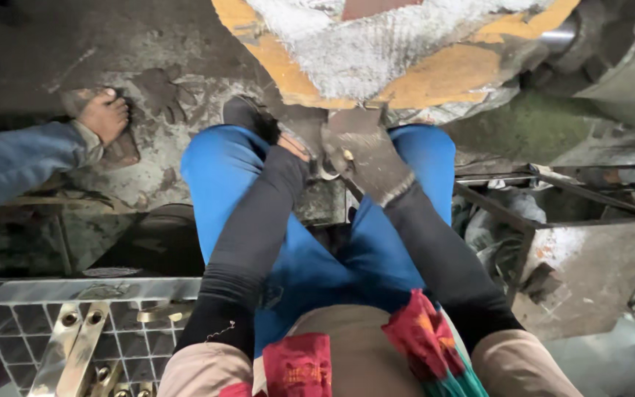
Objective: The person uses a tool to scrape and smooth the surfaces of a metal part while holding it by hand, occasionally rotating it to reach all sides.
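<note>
My right hand (365, 158), in a dirty grey glove, is closed around a small curved brass-coloured metal piece (330, 167) held over my blue-trousered knees. My left hand (295, 145) comes in from a black sleeve and meets the same piece. Only a sliver of that hand shows, so its grip is unclear. Just above both hands hangs a big wheel (376, 51) with a fuzzy white face and orange-yellow sides. Its lower edge is close to the fingers of the glove.
A metal wire crate (16, 316) at lower left holds several brass bars (75, 342). Another person's bare foot (104, 114) and denim leg (16, 158) are at the left. A rusty metal box (589, 265) and rods (553, 184) stand on the right. The floor is grimy concrete.
</note>
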